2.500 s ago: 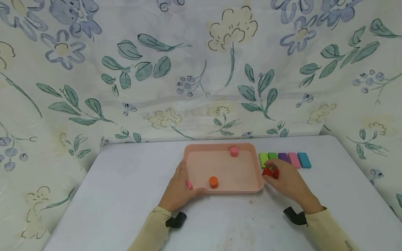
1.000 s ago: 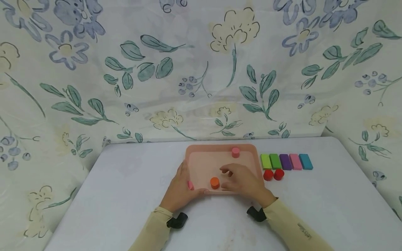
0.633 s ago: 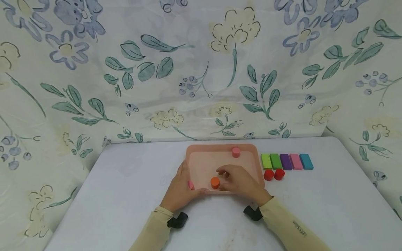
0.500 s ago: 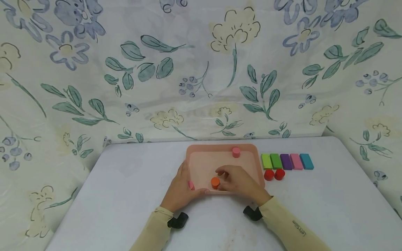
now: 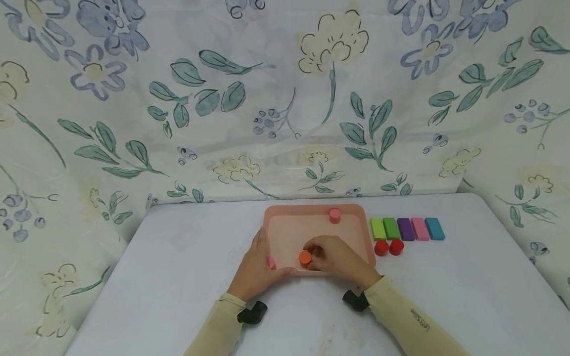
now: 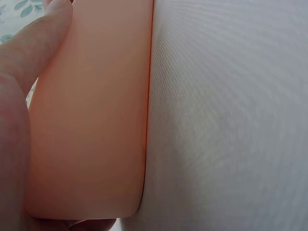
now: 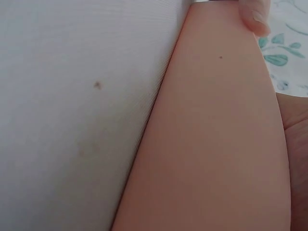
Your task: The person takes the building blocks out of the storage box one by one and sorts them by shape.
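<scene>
My left hand (image 5: pixel 254 267) grips the front left corner of a peach-coloured tray (image 5: pixel 316 209), its thumb along the front rim and its fingers along the left side. In the left wrist view, the thumb (image 6: pixel 41 41) lies over the rim beside the tray's outer wall (image 6: pixel 96 115). Over the tray's front part, my right hand (image 5: pixel 340 259) pinches a small orange cylinder (image 5: pixel 305 259) with thumb and index finger at its right side. A pink piece (image 5: pixel 271 263) shows partly beside my left hand. In the far right corner of the tray stands a pink cylinder (image 5: pixel 335 216).
To the tray's right lies a row of lime (image 5: pixel 378 229), green (image 5: pixel 391 229), purple (image 5: pixel 405 229), pink (image 5: pixel 420 229) and blue (image 5: pixel 434 229) flat blocks. Two red cylinders (image 5: pixel 381 248) stand before them. A flowered cloth (image 5: pixel 276 163) hangs behind the white table (image 5: pixel 200 237).
My right hand has left the two red cylinders standing by the blocks and moved left over the tray, its fingers closing in on the orange cylinder. My left hand has stayed put.
</scene>
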A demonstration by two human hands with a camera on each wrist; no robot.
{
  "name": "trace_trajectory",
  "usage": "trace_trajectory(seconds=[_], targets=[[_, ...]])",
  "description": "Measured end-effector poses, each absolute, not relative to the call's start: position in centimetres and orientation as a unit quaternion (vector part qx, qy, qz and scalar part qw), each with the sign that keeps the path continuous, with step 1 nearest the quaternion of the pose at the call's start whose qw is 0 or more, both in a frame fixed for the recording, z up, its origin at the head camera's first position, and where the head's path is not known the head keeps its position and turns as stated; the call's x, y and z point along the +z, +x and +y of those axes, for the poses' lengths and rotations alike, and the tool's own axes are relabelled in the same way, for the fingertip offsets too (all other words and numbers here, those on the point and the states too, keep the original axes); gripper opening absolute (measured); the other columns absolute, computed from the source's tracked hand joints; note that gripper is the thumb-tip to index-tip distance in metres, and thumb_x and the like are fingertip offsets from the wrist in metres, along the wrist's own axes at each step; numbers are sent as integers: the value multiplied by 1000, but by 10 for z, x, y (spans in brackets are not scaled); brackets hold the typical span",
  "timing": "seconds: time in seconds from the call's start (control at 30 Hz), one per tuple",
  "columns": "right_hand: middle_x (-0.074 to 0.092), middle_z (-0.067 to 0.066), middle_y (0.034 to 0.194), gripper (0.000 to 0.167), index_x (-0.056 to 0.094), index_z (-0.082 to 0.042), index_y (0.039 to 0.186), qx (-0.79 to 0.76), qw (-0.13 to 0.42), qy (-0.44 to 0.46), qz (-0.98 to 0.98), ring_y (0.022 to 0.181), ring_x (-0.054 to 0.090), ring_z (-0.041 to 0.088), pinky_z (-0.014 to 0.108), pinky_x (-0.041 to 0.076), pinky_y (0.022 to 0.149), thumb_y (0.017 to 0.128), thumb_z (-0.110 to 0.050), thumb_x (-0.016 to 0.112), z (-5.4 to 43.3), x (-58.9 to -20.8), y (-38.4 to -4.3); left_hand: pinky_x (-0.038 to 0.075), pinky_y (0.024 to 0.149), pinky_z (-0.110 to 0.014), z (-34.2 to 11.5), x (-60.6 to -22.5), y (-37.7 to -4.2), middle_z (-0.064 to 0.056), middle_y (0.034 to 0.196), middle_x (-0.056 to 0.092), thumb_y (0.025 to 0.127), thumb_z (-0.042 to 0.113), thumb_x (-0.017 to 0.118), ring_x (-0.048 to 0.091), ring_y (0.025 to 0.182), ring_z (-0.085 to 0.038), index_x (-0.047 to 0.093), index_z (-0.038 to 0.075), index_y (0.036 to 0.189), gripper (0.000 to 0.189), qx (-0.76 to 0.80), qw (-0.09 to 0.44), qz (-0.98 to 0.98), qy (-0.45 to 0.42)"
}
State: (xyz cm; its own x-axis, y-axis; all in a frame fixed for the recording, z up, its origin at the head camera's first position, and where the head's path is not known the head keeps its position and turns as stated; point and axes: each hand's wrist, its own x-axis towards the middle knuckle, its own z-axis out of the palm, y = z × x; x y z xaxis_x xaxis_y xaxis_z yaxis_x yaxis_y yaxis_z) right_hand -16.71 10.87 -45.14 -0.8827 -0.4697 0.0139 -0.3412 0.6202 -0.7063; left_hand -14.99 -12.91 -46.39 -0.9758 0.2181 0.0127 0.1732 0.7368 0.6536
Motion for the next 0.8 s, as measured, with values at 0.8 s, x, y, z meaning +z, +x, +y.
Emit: trace_trajectory(seconds=[0.8], targets=[[66, -13, 93, 26, 72, -18, 110, -354, 70, -214, 908, 86, 57, 9, 27, 53, 80, 86, -22, 80, 113, -450, -166, 32, 116, -51, -128, -465, -151, -17, 166, 16, 70, 63, 83, 33, 145, -36, 7, 1, 160, 133, 345, 31, 933, 98]])
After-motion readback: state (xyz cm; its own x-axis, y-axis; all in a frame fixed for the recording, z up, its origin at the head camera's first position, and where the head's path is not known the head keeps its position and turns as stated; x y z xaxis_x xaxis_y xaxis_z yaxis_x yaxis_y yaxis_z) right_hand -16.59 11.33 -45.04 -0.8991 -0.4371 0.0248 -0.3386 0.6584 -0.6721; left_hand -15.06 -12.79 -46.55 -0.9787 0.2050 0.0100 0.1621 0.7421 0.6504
